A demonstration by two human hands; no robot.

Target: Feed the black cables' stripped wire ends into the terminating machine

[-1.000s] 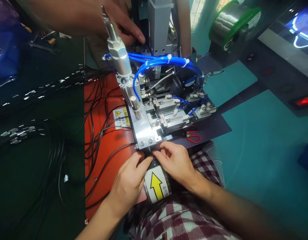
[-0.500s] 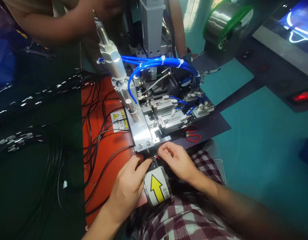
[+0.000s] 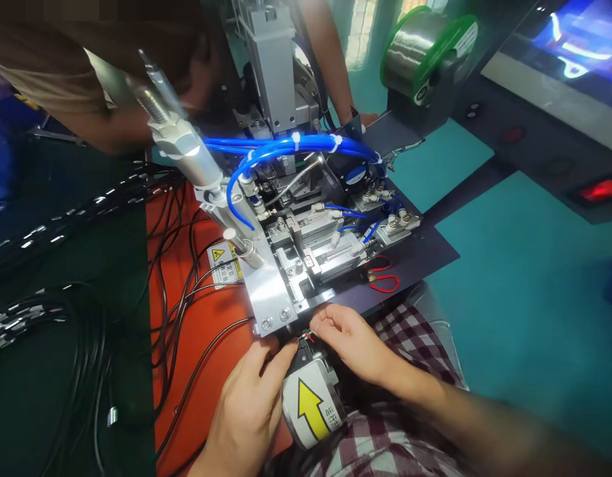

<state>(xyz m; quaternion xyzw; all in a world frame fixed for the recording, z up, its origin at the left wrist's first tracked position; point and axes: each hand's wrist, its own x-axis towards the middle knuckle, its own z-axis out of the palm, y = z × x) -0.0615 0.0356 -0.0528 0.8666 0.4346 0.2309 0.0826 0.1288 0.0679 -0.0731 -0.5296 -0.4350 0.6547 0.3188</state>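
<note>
Working at the near edge of the rig (image 3: 330,258), both our hands in close. Right hand (image 3: 350,340): thumb and forefinger together, clamped on thin wires (image 3: 309,336), red and green showing. Wires sit between our 2 hands, just above the black bracket (image 3: 302,359), near the front corner of the silver plate (image 3: 271,295).

Left hand (image 3: 251,394): thumb and forefinger slightly apart, tips by the bracket's left side. Forefinger tip is partly hidden, so we can't tell if it grips anything.

Housing (image 3: 291,407) is just below the bracket, white label with a yellow arrow (image 3: 308,404) pointing away from us. Our checked shirt (image 3: 370,437) is right beside it.

Plate has 2 bolts (image 3: 285,315) at its near end. Cylinder (image 3: 201,164) stands at its far end, leaning left in our view. Blue tubes (image 3: 316,142) arch over the rig, bundled with white ties (image 3: 296,141).

Red-handled scissors (image 3: 372,277) lie on the dark base, right of the rig. Black cables (image 3: 187,301) run over the orange mat (image 3: 221,371) on our left. Warning label (image 3: 225,265) is beside the plate. Spool (image 3: 416,53) with green rims is upper right. Co-worker's hand (image 3: 369,120) rests past the rig's far side.
</note>
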